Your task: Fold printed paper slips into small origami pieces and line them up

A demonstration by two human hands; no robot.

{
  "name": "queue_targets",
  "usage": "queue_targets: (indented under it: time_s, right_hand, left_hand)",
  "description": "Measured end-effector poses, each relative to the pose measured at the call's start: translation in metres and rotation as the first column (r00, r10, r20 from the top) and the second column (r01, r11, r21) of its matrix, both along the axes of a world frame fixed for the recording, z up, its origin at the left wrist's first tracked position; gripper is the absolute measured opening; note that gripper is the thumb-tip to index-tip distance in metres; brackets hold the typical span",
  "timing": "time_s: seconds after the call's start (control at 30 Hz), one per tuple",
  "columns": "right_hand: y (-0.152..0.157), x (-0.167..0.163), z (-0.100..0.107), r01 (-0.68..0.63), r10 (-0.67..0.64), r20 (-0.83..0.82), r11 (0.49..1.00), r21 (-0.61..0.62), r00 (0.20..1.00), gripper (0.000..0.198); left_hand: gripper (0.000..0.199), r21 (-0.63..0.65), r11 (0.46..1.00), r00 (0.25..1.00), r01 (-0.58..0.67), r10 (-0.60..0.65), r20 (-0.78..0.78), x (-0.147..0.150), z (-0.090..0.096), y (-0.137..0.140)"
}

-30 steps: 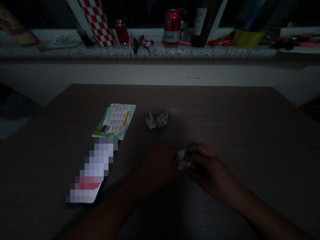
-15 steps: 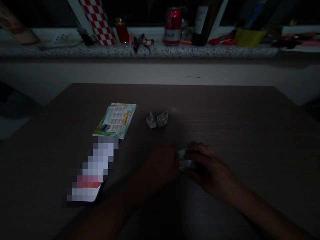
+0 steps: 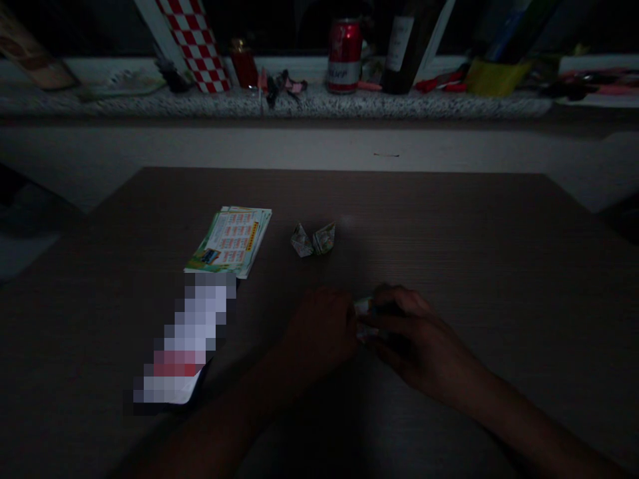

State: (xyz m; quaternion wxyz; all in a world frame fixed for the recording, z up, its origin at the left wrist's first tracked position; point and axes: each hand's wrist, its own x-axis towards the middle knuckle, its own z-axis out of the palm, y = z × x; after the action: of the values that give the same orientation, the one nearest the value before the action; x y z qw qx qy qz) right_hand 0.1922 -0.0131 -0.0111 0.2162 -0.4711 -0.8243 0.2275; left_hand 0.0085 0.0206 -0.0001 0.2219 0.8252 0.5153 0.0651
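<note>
Low over the middle of the dark wooden table, a small printed piece of paper point(image 3: 364, 307) is between my two hands, mostly covered by fingers. My left hand point(image 3: 323, 324) is closed at the paper's left side, its fingertips hidden behind the knuckles. From the right, my right hand point(image 3: 412, 326) grips the paper, with its index finger laid across the printed face. Just beyond the hands stand two small folded paper pieces point(image 3: 301, 241) of patterned print, side by side with pointed tips up.
Left of the folded pieces lies a stack of calendar cards point(image 3: 232, 239). A lit phone point(image 3: 194, 339), its screen blurred out, rests below the stack. On the granite sill point(image 3: 299, 106) at the back stand a red can point(image 3: 344, 56), a bottle point(image 3: 399, 53) and a checkered tube point(image 3: 197, 46).
My right index finger has moved left across the paper, covering more of its printed face. My left hand stays nearly in place, and the folded pieces have not moved.
</note>
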Motion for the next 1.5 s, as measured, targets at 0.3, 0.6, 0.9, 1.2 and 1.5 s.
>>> queue_targets:
  time_s: [0.3,0.6,0.9,1.2,1.5]
  right_hand:
    - [0.009,-0.006,-0.007,0.077,-0.078,0.006,0.995,0.061,0.997,0.007]
    - [0.012,-0.004,-0.005,0.052,-0.053,0.005,0.998,0.033,0.999,0.008]
    - [0.011,-0.002,-0.002,0.02,-0.02,-0.006,0.999,0.037,1.0,0.022]
    - [0.007,-0.012,-0.005,0.123,-0.125,0.008,0.987,0.101,0.992,0.014]
    - [0.014,0.001,-0.007,-0.015,0.017,-0.026,0.999,0.052,1.0,0.023]
  left_hand:
    - [0.017,-0.003,1.0,1.0,0.003,-0.003,-0.027,0.0,0.001,0.0]
    - [0.017,-0.004,1.0,1.0,0.011,-0.011,-0.02,0.0,0.001,0.001]
    - [0.018,0.008,1.0,1.0,0.009,-0.009,-0.012,-0.001,0.0,0.0]
    - [0.019,-0.018,1.0,0.999,0.018,-0.019,-0.038,0.0,0.004,0.001]
    - [0.02,-0.019,1.0,1.0,0.02,-0.02,-0.003,-0.003,0.002,0.001]
